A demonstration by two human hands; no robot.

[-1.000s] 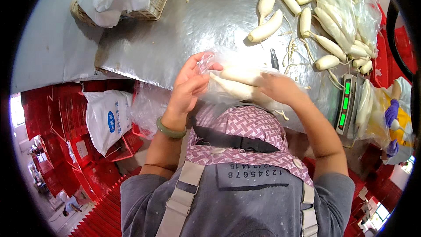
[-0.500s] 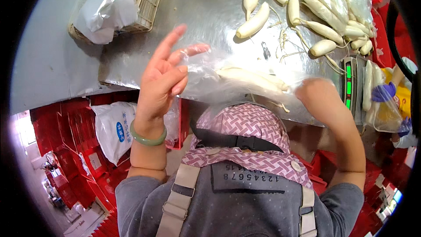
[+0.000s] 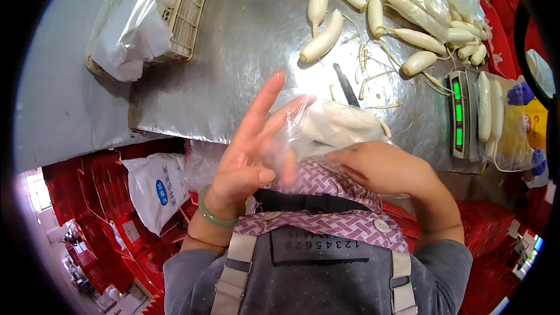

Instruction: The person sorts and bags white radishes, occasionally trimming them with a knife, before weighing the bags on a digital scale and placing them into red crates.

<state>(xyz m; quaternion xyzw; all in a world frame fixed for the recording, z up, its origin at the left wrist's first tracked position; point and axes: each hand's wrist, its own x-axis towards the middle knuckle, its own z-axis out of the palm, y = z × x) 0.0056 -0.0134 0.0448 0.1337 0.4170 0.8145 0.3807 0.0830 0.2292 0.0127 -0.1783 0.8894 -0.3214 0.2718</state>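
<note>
A clear plastic bag with white radishes in it is at the table's near edge, in front of my body. My left hand has its fingers spread, and the bag's thin film lies over some of them. At the bag's right end my right hand is closed on the film, its fingertips partly hidden. Just beyond the bag lies a dark knife, its near end covered by the bag. Loose radish roots are scattered to the right of it.
More white radishes lie on the metal table, some in clear bags. On the left stands a cream crate with plastic sheets. A scale stands right, beside another person's purple-gloved hand and bagged radishes.
My left hand has moved right and nearer my body. My right hand has moved left and nearer too, drawing the bag together. More of the knife now shows.
</note>
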